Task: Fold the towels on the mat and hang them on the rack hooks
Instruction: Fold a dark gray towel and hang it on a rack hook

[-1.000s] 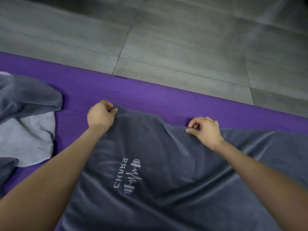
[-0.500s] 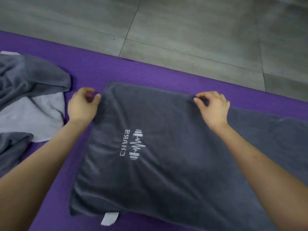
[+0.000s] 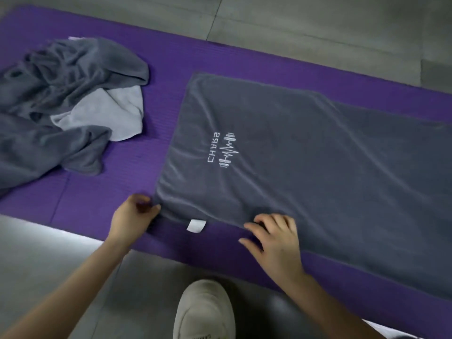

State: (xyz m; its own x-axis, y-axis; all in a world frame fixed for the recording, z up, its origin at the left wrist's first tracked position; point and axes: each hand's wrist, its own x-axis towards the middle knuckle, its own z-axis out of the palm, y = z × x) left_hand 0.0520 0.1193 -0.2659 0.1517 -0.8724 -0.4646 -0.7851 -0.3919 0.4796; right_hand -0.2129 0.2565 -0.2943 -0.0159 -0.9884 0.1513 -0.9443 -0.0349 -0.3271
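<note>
On the purple mat (image 3: 127,182), at its left end, lay a crumpled pile of grey towels (image 3: 68,101). At the mat's near edge the left hand (image 3: 133,215) pinched the near-left corner of the flat dark grey logo towel (image 3: 305,155), which covered the mat's middle and right. Its white tag (image 3: 196,225) stuck out onto the mat. The right hand (image 3: 276,238), fingers loosely spread, touched the towel's near edge. A white shoe (image 3: 204,311) stood on the floor before the mat.
</note>
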